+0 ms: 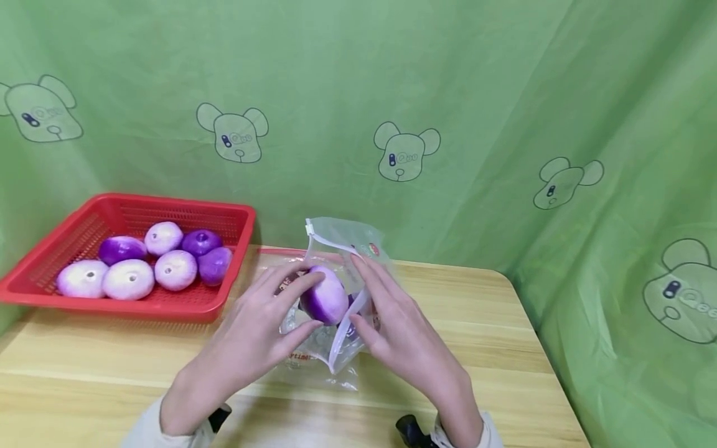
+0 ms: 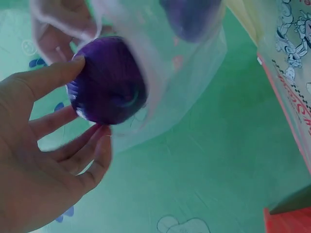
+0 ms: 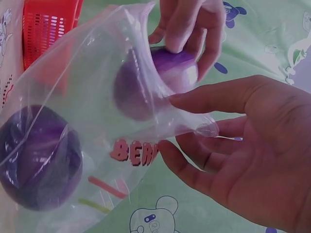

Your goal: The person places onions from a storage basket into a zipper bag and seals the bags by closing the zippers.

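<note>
My left hand (image 1: 254, 320) grips a purple-and-white onion (image 1: 327, 297) between thumb and fingers at the mouth of a clear zip bag (image 1: 348, 231). In the right wrist view the lower part of this onion (image 3: 136, 94) shows through the plastic, inside the opening. The bag's rim is pinched by my right hand (image 1: 400, 320), its thumb on one side and fingers on the other. A white slider sits at the rim's far corner. Another purple onion (image 3: 40, 158) lies deeper in the bag, seen through its printed wall.
A red perforated basket (image 1: 238, 249) with several purple and white onions stands at the left on the wooden table (image 1: 459, 311). Flat printed plastic packaging (image 1: 342, 378) lies under the bag. Green curtain (image 1: 325, 81) hangs behind and at the right.
</note>
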Available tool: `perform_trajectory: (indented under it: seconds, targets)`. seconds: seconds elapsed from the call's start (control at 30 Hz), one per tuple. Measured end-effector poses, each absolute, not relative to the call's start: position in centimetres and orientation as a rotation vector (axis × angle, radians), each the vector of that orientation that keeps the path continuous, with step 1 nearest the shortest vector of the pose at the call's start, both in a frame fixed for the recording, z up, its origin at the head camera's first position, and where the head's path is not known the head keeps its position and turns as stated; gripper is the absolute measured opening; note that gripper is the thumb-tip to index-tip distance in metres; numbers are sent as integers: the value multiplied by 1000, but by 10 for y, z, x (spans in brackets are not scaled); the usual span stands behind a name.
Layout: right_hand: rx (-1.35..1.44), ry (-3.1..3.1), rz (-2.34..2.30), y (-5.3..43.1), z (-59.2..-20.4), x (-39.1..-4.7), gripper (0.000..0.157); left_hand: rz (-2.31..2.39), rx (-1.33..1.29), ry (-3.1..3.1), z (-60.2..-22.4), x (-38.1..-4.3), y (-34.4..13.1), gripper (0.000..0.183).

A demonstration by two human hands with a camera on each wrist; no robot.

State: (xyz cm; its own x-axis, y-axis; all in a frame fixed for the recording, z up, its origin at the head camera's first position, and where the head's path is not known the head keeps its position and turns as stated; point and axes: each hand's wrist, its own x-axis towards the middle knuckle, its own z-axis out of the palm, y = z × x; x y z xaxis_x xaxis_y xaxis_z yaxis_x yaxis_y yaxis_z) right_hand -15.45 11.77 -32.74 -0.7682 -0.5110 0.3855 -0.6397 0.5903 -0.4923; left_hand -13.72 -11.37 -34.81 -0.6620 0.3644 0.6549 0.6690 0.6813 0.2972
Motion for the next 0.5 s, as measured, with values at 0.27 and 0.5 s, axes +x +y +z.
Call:
perform_trajectory:
  seconds: [0.27,0.5]
  targets:
    - [1009,-2547,923,117,-326,-151,91,-525,-823,-2346,-360,-132,-101,62]
    - [1035,-2500,944,116,-327,-153,87,-575,-913,-2426,-365,-131,-98,46]
